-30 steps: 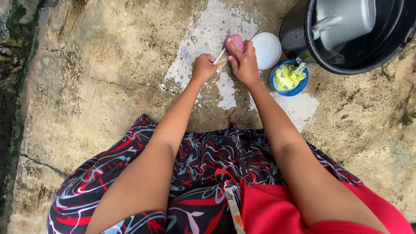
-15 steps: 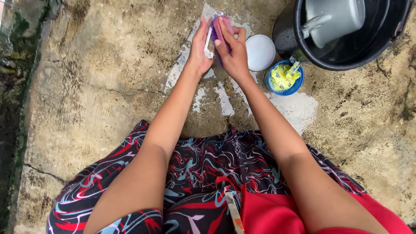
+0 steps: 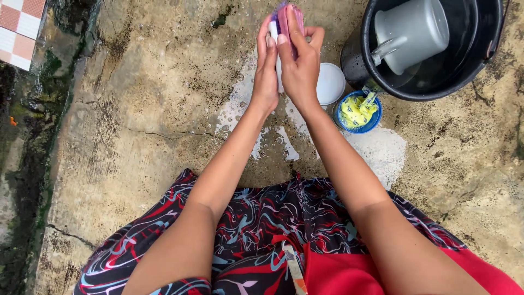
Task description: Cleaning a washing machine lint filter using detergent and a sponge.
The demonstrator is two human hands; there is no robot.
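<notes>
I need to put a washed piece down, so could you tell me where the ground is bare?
The wide stretch of concrete floor left of the left hand, up to the mossy gutter, is bare. So is the patch lower right, below the black bucket. It is crowded beside the right hand: the white lid, blue tub and bucket sit close together.

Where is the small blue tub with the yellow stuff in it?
In the head view, the small round blue tub sits on the wet concrete, right of the right hand, between the white lid and black bucket.
</notes>
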